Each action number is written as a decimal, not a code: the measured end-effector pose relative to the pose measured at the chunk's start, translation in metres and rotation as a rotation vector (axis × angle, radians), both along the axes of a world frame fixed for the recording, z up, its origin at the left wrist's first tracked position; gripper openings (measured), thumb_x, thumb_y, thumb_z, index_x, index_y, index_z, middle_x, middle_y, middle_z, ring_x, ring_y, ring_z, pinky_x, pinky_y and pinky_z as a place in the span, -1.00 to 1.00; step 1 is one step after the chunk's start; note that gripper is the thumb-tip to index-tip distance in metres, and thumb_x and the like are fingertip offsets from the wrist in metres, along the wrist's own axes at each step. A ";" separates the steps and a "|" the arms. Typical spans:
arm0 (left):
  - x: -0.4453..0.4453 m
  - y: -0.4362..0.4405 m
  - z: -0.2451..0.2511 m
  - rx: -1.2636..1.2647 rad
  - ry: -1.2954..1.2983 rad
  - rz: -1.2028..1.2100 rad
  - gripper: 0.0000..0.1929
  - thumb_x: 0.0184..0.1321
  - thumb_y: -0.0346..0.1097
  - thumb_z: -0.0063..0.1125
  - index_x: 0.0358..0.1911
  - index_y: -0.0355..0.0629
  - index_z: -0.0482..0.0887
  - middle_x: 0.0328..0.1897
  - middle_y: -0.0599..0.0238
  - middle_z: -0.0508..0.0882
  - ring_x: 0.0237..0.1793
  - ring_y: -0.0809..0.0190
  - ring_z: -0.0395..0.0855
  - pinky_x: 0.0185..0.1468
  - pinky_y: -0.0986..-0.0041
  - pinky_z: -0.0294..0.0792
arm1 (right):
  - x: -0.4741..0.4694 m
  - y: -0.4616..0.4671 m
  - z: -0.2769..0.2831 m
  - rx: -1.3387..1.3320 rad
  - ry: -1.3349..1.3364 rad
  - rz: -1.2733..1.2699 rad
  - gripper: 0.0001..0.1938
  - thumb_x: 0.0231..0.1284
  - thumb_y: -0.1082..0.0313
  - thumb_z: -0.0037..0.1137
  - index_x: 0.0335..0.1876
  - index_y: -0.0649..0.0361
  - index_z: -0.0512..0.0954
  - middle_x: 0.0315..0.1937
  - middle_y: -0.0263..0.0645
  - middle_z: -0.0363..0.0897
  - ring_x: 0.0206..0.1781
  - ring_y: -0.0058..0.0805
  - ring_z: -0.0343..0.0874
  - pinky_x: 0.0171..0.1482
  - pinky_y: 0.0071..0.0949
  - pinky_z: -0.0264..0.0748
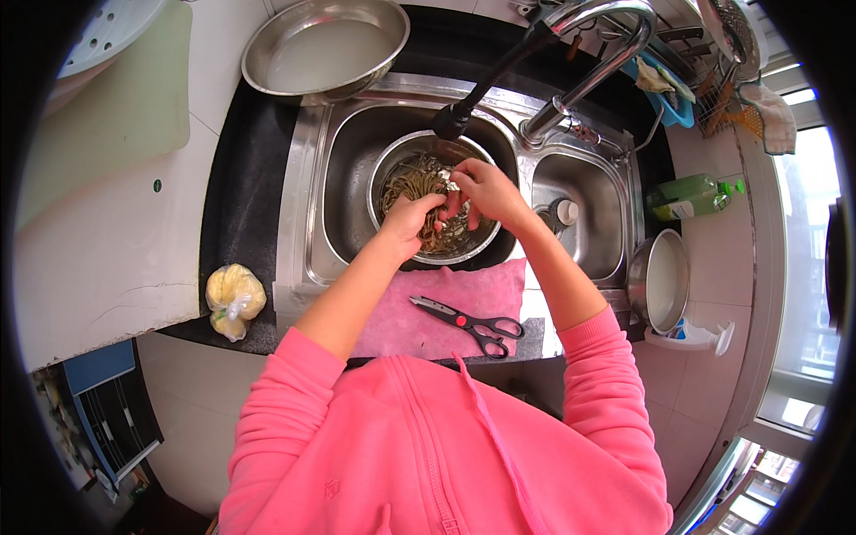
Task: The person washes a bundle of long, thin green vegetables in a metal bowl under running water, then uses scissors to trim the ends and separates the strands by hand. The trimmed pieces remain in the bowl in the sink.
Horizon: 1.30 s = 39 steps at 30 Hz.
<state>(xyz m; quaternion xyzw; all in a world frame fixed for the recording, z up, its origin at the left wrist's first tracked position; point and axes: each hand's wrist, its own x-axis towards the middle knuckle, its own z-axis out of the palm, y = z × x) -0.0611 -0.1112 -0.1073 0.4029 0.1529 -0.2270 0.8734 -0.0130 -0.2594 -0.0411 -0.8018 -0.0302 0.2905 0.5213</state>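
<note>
A round steel bowl [376, 170] stands in the larger sink basin [344, 194], with water and a mass of thin brownish-green strands [409, 182] inside, some sort of plant food. My left hand [406, 224] is over the bowl's near left side, holding a bundle of the strands under its thumb. Close beside it, my right hand [491, 194] is bent over the right part of the bowl, thumb and forefinger drawn together. Whether a strand is pinched between them is too small to tell. The fingertips of both hands nearly meet above the water.
Black-handled scissors [461, 321] lie on a pink cloth [388, 314] at the front edge. The faucet's black hose [495, 80] hangs over the bowl. A steel basin of cloudy liquid [328, 57] stands behind left, a bagged yellow food [235, 294] at left, a green bottle [689, 197] at right.
</note>
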 end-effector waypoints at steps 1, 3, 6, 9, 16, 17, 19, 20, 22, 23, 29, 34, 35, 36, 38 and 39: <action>0.002 0.001 0.000 0.005 0.016 -0.022 -0.95 0.20 -0.38 0.05 -0.29 -0.07 0.57 -0.44 0.49 0.58 -0.48 0.49 0.46 -0.49 0.67 0.27 | -0.001 0.000 -0.005 0.081 0.075 -0.026 -0.78 0.33 0.27 -0.11 -0.17 0.32 0.40 -0.54 -0.19 0.54 -0.71 -0.46 0.50 -0.65 -0.54 0.31; 0.004 0.005 0.000 0.007 0.033 -0.073 -0.95 0.22 -0.35 0.04 -0.33 -0.07 0.58 -0.48 0.51 0.53 -0.48 0.49 0.45 -0.49 0.68 0.26 | -0.001 0.002 -0.014 0.092 0.043 -0.137 -0.79 0.34 0.29 -0.13 -0.14 0.30 0.38 -0.55 -0.21 0.54 -0.73 -0.47 0.47 -0.66 -0.61 0.28; 0.005 0.008 0.001 0.004 0.079 -0.053 -0.91 0.24 -0.32 0.01 -0.33 -0.10 0.58 -0.45 0.47 0.53 -0.47 0.47 0.46 -0.49 0.69 0.27 | -0.003 0.003 -0.024 0.178 0.070 -0.192 -0.77 0.33 0.27 -0.08 -0.11 0.30 0.41 -0.52 -0.21 0.57 -0.74 -0.53 0.42 -0.64 -0.63 0.28; 0.005 0.010 0.002 -0.005 0.153 -0.046 -0.91 0.24 -0.32 0.01 -0.28 -0.11 0.57 -0.43 0.42 0.54 -0.46 0.45 0.46 -0.49 0.68 0.28 | -0.004 0.007 -0.034 0.223 -0.052 -0.168 -0.72 0.30 0.25 0.00 -0.04 0.29 0.45 -0.47 -0.21 0.60 -0.74 -0.60 0.37 -0.63 -0.60 0.30; 0.008 0.023 -0.007 -0.154 0.149 -0.054 -0.88 0.25 -0.30 0.01 -0.18 -0.09 0.49 -0.45 0.41 0.50 -0.49 0.43 0.40 -0.52 0.68 0.24 | 0.019 -0.006 -0.090 -0.019 -0.151 -0.116 -0.72 0.22 0.14 0.09 -0.26 0.22 0.60 -0.46 -0.31 0.62 -0.44 -0.50 0.57 -0.33 -0.45 0.46; 0.009 0.028 -0.007 -0.160 0.150 -0.047 -0.88 0.25 -0.29 0.01 -0.18 -0.09 0.48 -0.46 0.42 0.49 -0.50 0.43 0.38 -0.52 0.68 0.23 | 0.025 -0.013 -0.104 -0.015 -0.100 -0.098 -0.71 0.22 0.11 0.07 -0.25 0.20 0.61 -0.45 -0.29 0.63 -0.42 -0.44 0.60 -0.32 -0.43 0.47; 0.010 0.036 -0.007 -0.156 0.167 -0.027 -0.88 0.26 -0.29 0.01 -0.19 -0.08 0.46 -0.47 0.44 0.46 -0.50 0.44 0.36 -0.53 0.68 0.21 | 0.022 -0.025 -0.137 -0.578 -0.479 0.205 -0.79 0.13 0.16 0.07 -0.24 0.03 0.65 -0.36 -0.16 0.65 -0.27 -0.08 0.63 -0.23 -0.27 0.54; 0.010 0.039 -0.005 -0.171 0.158 -0.022 -0.87 0.26 -0.27 0.02 -0.19 -0.07 0.44 -0.48 0.45 0.45 -0.50 0.44 0.35 -0.53 0.67 0.19 | 0.018 -0.030 -0.154 -0.715 -0.466 0.348 -0.81 0.08 0.19 0.10 -0.25 0.01 0.65 -0.28 -0.17 0.63 -0.20 -0.14 0.61 -0.18 -0.26 0.53; 0.011 0.045 -0.001 -0.182 0.172 -0.001 -0.90 0.26 -0.25 0.04 -0.26 -0.04 0.46 -0.52 0.47 0.46 -0.54 0.44 0.36 -0.55 0.67 0.21 | 0.011 -0.032 -0.185 -0.953 -0.490 0.529 -0.82 -0.01 0.20 0.16 -0.28 -0.04 0.67 -0.17 -0.20 0.58 -0.08 -0.19 0.56 -0.09 -0.26 0.51; 0.011 0.048 0.001 -0.189 0.180 0.008 -0.90 0.26 -0.24 0.05 -0.30 -0.03 0.46 -0.54 0.47 0.47 -0.57 0.44 0.37 -0.56 0.67 0.21 | 0.007 -0.032 -0.196 -1.059 -0.522 0.568 -0.83 -0.05 0.18 0.18 -0.30 -0.07 0.67 -0.13 -0.22 0.56 -0.03 -0.18 0.53 -0.04 -0.28 0.49; 0.014 0.063 0.006 -0.090 0.146 0.022 -0.87 0.21 -0.22 0.13 -0.31 -0.04 0.50 -0.60 0.51 0.42 -0.60 0.46 0.30 -0.58 0.65 0.14 | 0.025 -0.056 -0.152 -0.601 -0.593 0.579 -0.81 -0.05 0.20 0.23 -0.36 0.13 0.66 -0.25 -0.21 0.56 -0.09 -0.13 0.48 -0.04 -0.26 0.45; 0.019 0.055 -0.002 -0.001 0.151 0.056 -0.90 0.17 -0.27 0.13 -0.34 -0.11 0.56 -0.50 0.39 0.60 -0.50 0.38 0.54 -0.52 0.60 0.30 | 0.041 -0.066 -0.047 -0.297 -0.250 0.400 -0.70 0.26 0.11 0.10 -0.24 0.24 0.57 -0.38 -0.28 0.62 -0.27 -0.57 0.51 -0.18 -0.47 0.43; 0.020 0.052 -0.003 0.019 0.158 0.072 -0.89 0.16 -0.27 0.13 -0.32 -0.12 0.57 -0.47 0.37 0.63 -0.47 0.36 0.58 -0.51 0.59 0.32 | 0.040 -0.066 -0.030 -0.198 -0.200 0.362 -0.72 0.26 0.11 0.09 -0.24 0.21 0.58 -0.39 -0.35 0.61 -0.29 -0.62 0.49 -0.16 -0.54 0.42; 0.020 0.050 -0.004 0.020 0.168 0.048 -0.87 0.18 -0.28 0.11 -0.25 -0.13 0.57 -0.32 0.27 0.70 -0.37 0.32 0.64 -0.46 0.58 0.36 | 0.039 -0.062 -0.017 -0.235 -0.178 0.322 -0.73 0.26 0.12 0.09 -0.25 0.20 0.58 -0.39 -0.38 0.61 -0.30 -0.64 0.49 -0.16 -0.56 0.41; 0.017 0.041 -0.005 -0.012 0.143 0.022 -0.83 0.18 -0.29 0.12 -0.19 -0.12 0.55 -0.25 0.25 0.70 -0.35 0.32 0.62 -0.43 0.59 0.37 | 0.035 -0.055 0.001 -0.196 -0.170 0.241 -0.73 0.24 0.14 0.11 -0.25 0.21 0.61 -0.37 -0.37 0.61 -0.28 -0.62 0.50 -0.14 -0.58 0.40; 0.016 0.036 -0.005 -0.020 0.137 0.013 -0.81 0.18 -0.29 0.13 -0.16 -0.12 0.54 -0.21 0.24 0.70 -0.33 0.32 0.62 -0.42 0.60 0.37 | 0.032 -0.050 0.006 -0.211 -0.232 0.234 -0.73 0.24 0.14 0.11 -0.25 0.23 0.62 -0.36 -0.36 0.62 -0.26 -0.61 0.51 -0.13 -0.58 0.40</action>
